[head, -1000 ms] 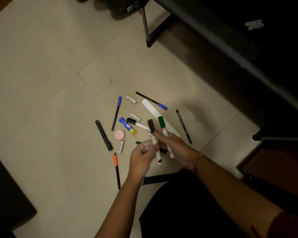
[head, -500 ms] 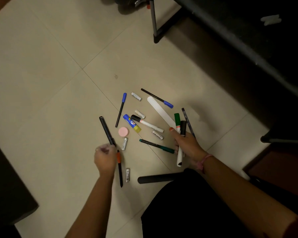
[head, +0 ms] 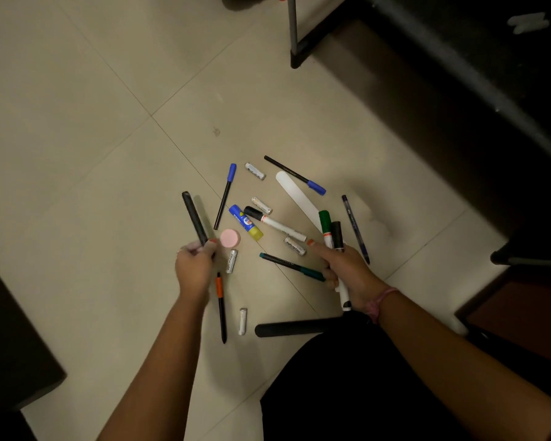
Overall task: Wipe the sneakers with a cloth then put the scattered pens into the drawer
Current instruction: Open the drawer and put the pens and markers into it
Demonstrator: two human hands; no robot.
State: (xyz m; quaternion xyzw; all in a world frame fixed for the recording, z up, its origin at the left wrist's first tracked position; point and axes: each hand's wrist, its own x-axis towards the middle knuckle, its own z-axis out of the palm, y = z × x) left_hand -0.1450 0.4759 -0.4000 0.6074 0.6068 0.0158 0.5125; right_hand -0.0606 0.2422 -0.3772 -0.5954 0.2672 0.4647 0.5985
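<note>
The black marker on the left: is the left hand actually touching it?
Touching. The head view shows the left hand with fingers curled round the lower end of the black marker, whose upper part sticks out above the fist.

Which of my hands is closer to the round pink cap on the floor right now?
Left. Your left hand, gripping a thick black marker, sits just beside the round pink cap. Your right hand, holding a bundle of markers, is farther off, across the scattered pens.

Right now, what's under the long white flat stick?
Floor tile shows around the white stick. Its near end runs behind the green-capped marker in the right hand, so that end is hidden.
</note>
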